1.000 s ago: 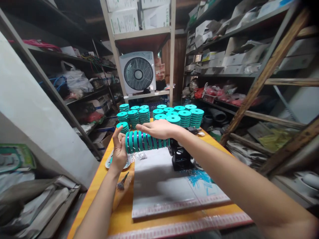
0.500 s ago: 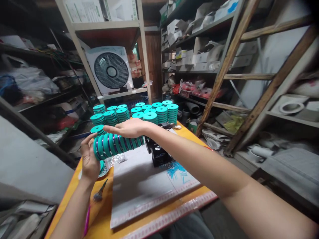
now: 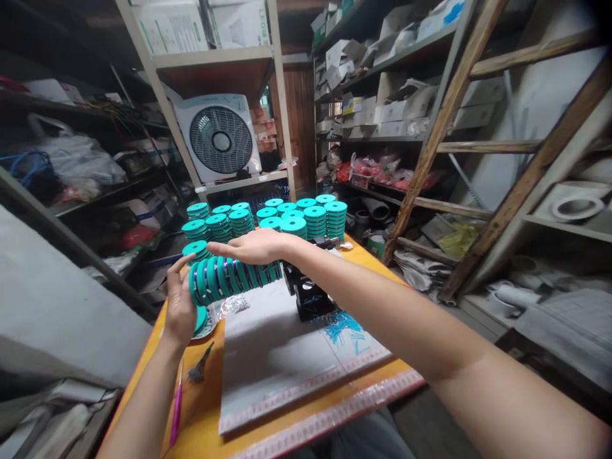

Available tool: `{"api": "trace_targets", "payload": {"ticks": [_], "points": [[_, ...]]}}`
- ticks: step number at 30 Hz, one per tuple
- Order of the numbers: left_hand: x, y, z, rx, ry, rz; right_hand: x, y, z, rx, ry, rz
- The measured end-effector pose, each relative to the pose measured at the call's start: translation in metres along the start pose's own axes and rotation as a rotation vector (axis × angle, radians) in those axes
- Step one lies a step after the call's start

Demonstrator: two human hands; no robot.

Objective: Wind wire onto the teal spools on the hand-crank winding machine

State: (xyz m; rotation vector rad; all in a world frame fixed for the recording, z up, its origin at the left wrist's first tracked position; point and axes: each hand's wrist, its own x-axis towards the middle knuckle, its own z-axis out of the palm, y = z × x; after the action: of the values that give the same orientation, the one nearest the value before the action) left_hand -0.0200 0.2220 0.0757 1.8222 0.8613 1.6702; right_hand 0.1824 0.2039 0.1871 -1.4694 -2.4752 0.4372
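Observation:
A sideways row of teal discs (image 3: pixel 234 275) hangs in the air above the orange table (image 3: pixel 201 408). My left hand (image 3: pixel 179 306) presses its palm against the row's left end, fingers curled round the rim. My right hand (image 3: pixel 253 247) lies flat along the top of the row, fingers stretched leftward, and clamps it from above. Behind the hands stand several upright stacks of the same teal discs (image 3: pixel 268 220). A black machine (image 3: pixel 308 296) sits just right of the held row.
A grey mat (image 3: pixel 277 357) covers the table's middle, with loose blue bits (image 3: pixel 342 328) on its right part. A brush (image 3: pixel 201 366) and a pink tool (image 3: pixel 176 414) lie at the left. A box fan (image 3: pixel 220 137), packed shelves and a wooden ladder (image 3: pixel 430 146) surround the table.
The view has swung from left to right. Both hands keep hold of the row of discs, which has shifted slightly and bowed a little.

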Motion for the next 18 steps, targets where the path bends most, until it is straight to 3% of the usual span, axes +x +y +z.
{"api": "trace_targets", "payload": {"ticks": [8,12,15,18], "points": [[-0.004,0.000,0.001,-0.004,0.060,0.027,0.009,0.005,0.000,0.042,-0.061,-0.015],[-0.007,-0.007,0.002,-0.049,0.017,0.072,0.016,0.008,0.001,0.127,-0.069,-0.005],[-0.007,-0.010,0.002,-0.066,0.004,0.076,0.017,0.008,-0.003,0.239,-0.037,-0.009],[-0.014,-0.010,0.004,-0.070,0.028,0.049,0.003,0.000,-0.005,0.297,0.099,-0.032]]}}
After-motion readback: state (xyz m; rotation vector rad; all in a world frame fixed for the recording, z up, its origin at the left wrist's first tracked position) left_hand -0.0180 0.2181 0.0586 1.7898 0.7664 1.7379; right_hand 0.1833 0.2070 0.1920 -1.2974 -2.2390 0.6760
